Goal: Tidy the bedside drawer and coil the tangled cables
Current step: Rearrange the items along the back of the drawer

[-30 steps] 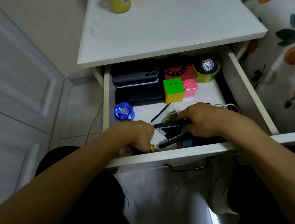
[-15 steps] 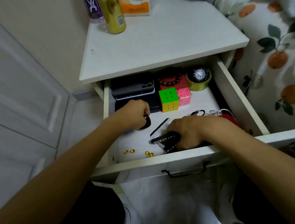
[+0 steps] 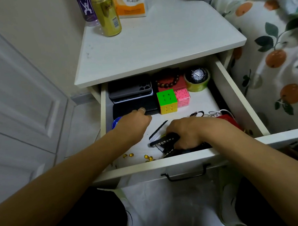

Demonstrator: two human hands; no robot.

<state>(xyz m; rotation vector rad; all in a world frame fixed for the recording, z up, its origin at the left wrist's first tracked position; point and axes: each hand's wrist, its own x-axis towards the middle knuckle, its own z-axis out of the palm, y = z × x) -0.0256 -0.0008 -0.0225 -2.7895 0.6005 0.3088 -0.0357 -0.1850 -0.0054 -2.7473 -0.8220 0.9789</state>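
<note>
Both hands work inside the open drawer (image 3: 240, 94): the right hand (image 3: 184, 133) grips a black comb (image 3: 162, 141) near front, the left hand (image 3: 134, 121), curled, holding unclear, while cables (image 3: 215, 113) at right await coiling.

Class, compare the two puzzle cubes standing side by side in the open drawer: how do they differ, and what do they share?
The green-topped cube is opaque, with coloured faces split into a three-by-three grid; the pink cube is one colour and translucent, with maze-like lines. The green-topped cube looks larger and stands taller. Both sit upright, touching, in front of the red box.
</note>
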